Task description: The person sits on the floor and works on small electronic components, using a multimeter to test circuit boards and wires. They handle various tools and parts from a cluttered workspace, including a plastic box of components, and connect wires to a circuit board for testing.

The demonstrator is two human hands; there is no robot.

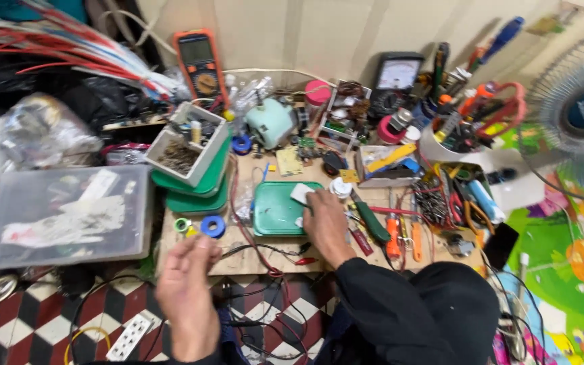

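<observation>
White pad (301,194): small, flat, rectangular, soft-looking, lying on the top right corner of the green tray (275,211), long axis running diagonally up-left. Right hand (326,226) grip is pinched on the pad's lower right edge, palm resting on the tray's right rim. Tray is smooth plastic with rounded corners, flat on the wooden table (251,260). Left hand (185,287) hovers off the table's front edge, left of the tray, fingers loosely curled, holding nothing. Blue tape roll (213,226) sits left of the tray.
</observation>
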